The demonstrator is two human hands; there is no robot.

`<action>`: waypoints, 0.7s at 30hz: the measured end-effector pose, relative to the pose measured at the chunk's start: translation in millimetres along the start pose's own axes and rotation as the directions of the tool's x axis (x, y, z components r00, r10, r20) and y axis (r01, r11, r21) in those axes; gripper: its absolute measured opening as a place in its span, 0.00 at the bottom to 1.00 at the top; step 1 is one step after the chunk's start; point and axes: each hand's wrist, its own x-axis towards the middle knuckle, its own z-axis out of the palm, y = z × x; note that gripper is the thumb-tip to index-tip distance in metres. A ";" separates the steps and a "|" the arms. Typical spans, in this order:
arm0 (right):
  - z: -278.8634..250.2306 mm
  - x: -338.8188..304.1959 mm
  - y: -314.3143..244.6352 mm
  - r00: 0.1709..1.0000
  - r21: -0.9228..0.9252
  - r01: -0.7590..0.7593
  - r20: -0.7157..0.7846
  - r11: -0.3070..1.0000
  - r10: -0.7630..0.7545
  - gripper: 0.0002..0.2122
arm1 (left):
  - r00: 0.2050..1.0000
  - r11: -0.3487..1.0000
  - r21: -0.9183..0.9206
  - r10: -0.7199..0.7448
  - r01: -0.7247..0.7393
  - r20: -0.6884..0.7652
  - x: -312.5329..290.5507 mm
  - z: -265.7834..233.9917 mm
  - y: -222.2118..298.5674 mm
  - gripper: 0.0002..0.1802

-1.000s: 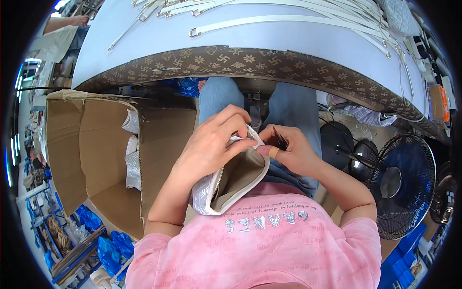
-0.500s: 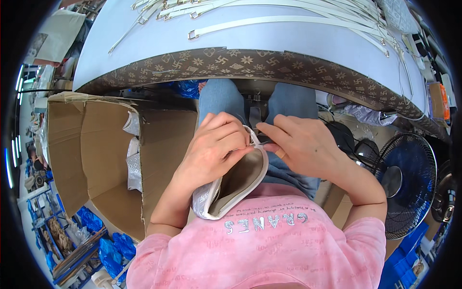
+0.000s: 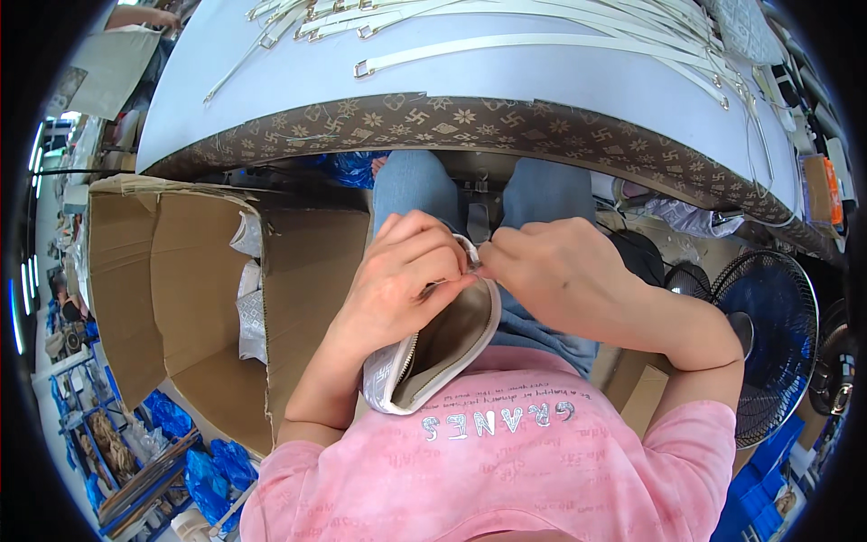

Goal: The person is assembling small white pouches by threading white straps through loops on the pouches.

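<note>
Pouch [image 3: 457, 332] gapes unzipped; work at its far end looks unfinished. Left hand [image 3: 405, 278] pinches it; right hand [image 3: 562, 273] bunched closed there, hold unclear.

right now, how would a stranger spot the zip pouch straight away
From the white table, drop to the pink shirt. Near its lettering, the left hand holds a pale zip pouch, the right hand at its far end. It gapes open on a brownish lining, unlike the pale pieces inside the cardboard box.
</note>
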 end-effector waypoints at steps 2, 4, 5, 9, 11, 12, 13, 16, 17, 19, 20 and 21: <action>11.6 3.2 -0.3 0.993 0.174 -0.117 -0.006 0.978 0.120 0.11 | 0.996 0.995 -0.076 -0.073 0.069 -0.051 -0.7 -5.4 -2.5 0.10; 25.6 5.3 -2.8 0.936 0.499 -0.325 0.050 0.803 0.348 0.10 | 0.965 0.954 -0.154 -0.263 0.257 -0.016 2.7 -11.2 -6.8 0.10; 30.9 6.7 -5.1 0.937 0.497 -0.324 0.048 0.805 0.347 0.10 | 0.901 0.874 -0.226 -0.432 0.429 0.041 6.9 -14.6 -10.5 0.11; 42.2 11.1 -14.7 0.821 0.632 -0.275 -0.239 0.725 0.519 0.08 | 0.947 0.957 -0.134 -0.279 0.259 -0.162 6.5 -32.8 -6.3 0.13; 38.3 12.7 -8.1 0.737 0.476 -0.036 -0.581 0.879 0.345 0.09 | 0.958 0.996 -0.017 -0.093 0.092 -0.271 1.8 -37.1 -5.0 0.15; 37.3 12.3 -6.7 0.653 0.361 0.067 -0.720 0.930 0.233 0.10 | 0.965 0.998 0.058 0.029 -0.014 -0.260 -2.2 -36.4 -6.7 0.15; 37.4 13.0 -5.2 0.651 0.355 0.079 -0.726 0.932 0.222 0.10 | 0.958 0.983 0.138 0.154 -0.123 -0.244 -4.7 -36.6 -9.3 0.16; 52.5 12.5 -2.2 0.623 0.183 0.134 -0.780 0.974 0.061 0.11 | 0.938 0.951 0.220 0.267 -0.218 -0.223 -16.9 -23.9 -17.7 0.16; 56.3 12.5 -1.1 0.620 0.181 0.136 -0.782 0.974 0.058 0.11 | 0.940 0.954 0.216 0.254 -0.206 -0.228 -21.9 -16.5 -19.6 0.16; 61.5 11.3 -0.6 0.615 0.164 0.160 -0.788 0.973 0.032 0.15 | 0.943 0.959 0.212 0.239 -0.191 -0.232 -23.8 -12.6 -16.4 0.16; 63.1 9.9 -0.6 0.613 0.156 0.170 -0.790 0.973 0.020 0.17 | 0.950 0.966 0.181 0.223 -0.185 -0.219 -24.4 -12.4 -14.9 0.16; 64.5 7.6 -0.7 0.614 0.157 0.168 -0.789 0.973 0.021 0.17 | 0.956 0.972 0.148 0.208 -0.180 -0.206 -24.8 -12.4 -13.3 0.15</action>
